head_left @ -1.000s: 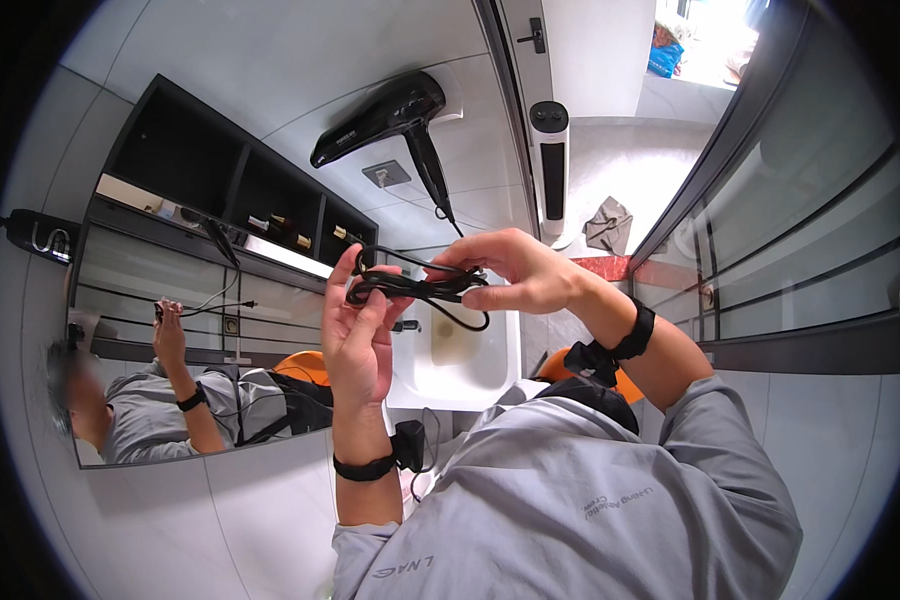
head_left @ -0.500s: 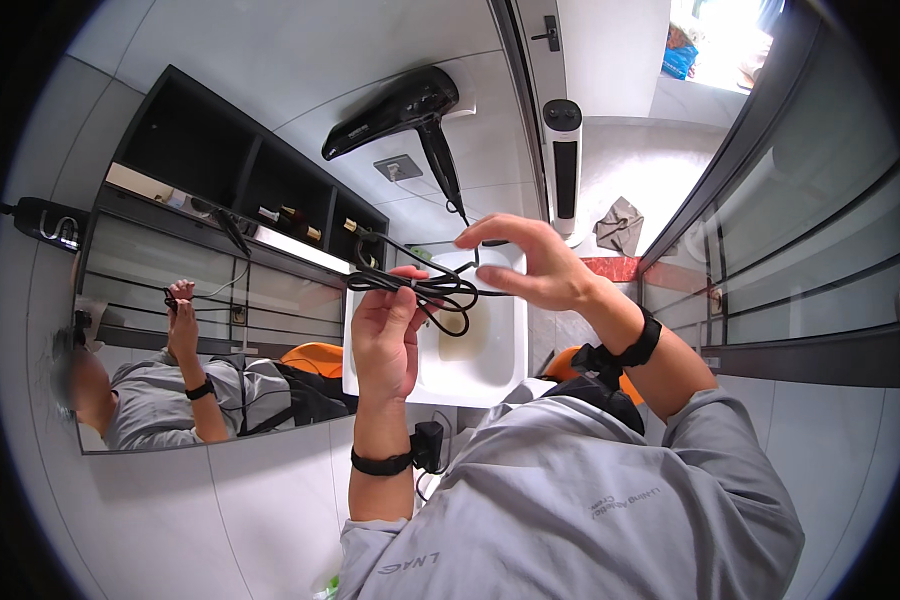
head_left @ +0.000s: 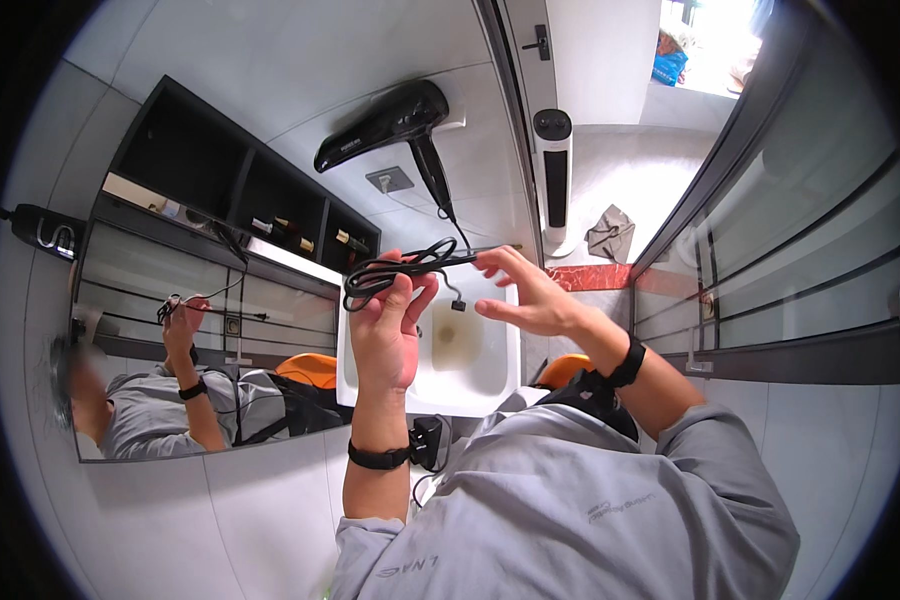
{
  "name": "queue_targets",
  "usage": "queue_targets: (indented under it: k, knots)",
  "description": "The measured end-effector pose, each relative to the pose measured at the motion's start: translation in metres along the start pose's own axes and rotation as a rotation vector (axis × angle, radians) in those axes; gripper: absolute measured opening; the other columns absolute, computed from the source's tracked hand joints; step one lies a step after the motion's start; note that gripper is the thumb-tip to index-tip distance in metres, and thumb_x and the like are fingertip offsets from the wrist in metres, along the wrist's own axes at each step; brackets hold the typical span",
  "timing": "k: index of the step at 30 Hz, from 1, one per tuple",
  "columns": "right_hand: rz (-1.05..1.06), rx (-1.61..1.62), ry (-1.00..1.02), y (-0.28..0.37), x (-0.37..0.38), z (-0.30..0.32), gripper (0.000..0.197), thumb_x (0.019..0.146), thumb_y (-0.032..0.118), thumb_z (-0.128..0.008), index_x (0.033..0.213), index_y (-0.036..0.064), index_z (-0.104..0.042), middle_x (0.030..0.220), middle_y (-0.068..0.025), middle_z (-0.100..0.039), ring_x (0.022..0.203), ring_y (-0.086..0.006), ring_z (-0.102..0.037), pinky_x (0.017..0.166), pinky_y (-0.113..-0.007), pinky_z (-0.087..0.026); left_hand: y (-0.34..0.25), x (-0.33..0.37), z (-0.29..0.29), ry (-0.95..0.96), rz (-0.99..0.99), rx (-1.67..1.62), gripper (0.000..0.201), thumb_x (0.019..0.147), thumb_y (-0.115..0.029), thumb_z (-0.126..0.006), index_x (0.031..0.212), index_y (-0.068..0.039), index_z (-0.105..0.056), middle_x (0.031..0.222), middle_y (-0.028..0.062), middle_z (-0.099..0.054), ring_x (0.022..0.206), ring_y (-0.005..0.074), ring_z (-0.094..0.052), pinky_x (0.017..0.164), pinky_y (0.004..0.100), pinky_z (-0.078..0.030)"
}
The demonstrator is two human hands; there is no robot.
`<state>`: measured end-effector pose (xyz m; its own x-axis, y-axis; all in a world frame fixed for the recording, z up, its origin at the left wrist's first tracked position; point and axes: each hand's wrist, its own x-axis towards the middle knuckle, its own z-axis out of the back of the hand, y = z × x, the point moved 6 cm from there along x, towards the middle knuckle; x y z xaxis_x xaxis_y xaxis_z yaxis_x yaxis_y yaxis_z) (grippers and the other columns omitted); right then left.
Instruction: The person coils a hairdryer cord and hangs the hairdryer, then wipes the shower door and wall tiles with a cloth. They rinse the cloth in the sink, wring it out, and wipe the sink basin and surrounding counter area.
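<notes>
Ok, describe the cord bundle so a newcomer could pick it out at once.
Start at the white sink in the middle of the view. Over its far left part, the person's left hand holds the cord bundle. It is a clump of thin black loops, unlike the hair dryer on the wall beyond, also black but bulky.

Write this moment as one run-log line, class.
left hand: holding looped black cord; right hand: open, near cord; hair dryer: on wall; sink: below

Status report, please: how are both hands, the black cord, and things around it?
Left hand gripping looped black power cord. Right hand open beside it, contact unclear. Plug loose, white washbasin beneath. Wall-mounted hair dryer beyond.
</notes>
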<state>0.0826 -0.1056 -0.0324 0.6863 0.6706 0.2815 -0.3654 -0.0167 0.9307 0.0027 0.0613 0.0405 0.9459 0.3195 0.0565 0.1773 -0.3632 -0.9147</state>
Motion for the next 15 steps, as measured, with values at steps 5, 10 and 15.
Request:
queue_targets:
  k: [5,10,15]
  knots:
    - [-0.395,0.276,0.043,-0.057,-0.011,-0.029,0.053,0.092,0.034,-0.068,0.136,0.0101,-0.05,0.07,-0.0032,-0.062,0.057,-0.0138,-0.06,0.058,-0.028,-0.051,0.007,0.004,-0.015,-0.009,-0.02,-0.071,0.031,0.099,-0.01,-0.059,0.127,-0.001,-0.054,0.116,0.0126,-0.066,0.106,0.0237,-0.067,0.098,0.0384,-0.056]
    - [-0.261,-0.181,0.026,-0.063,-0.01,-0.009,0.03,0.091,0.035,-0.068,0.098,0.0063,-0.074,0.092,-0.0155,-0.06,0.087,-0.0289,-0.061,0.077,-0.038,-0.049,0.031,0.013,-0.029,-0.043,0.074,-0.152,0.029,0.098,-0.008,-0.059,0.125,0.0,-0.054,0.108,0.0118,-0.068,0.105,0.0238,-0.068,0.099,0.0382,-0.055]
    - [-0.405,-0.617,-0.169,-0.044,-0.02,0.078,0.032,0.088,0.039,-0.067,0.092,0.0079,-0.074,0.092,-0.0121,-0.065,0.092,-0.0294,-0.064,0.081,-0.041,-0.051,0.079,0.045,0.017,-0.236,0.24,-0.398,0.021,0.098,-0.013,-0.06,0.112,0.002,-0.057,0.105,0.0154,-0.068,0.102,0.028,-0.069,0.092,0.0383,-0.059]
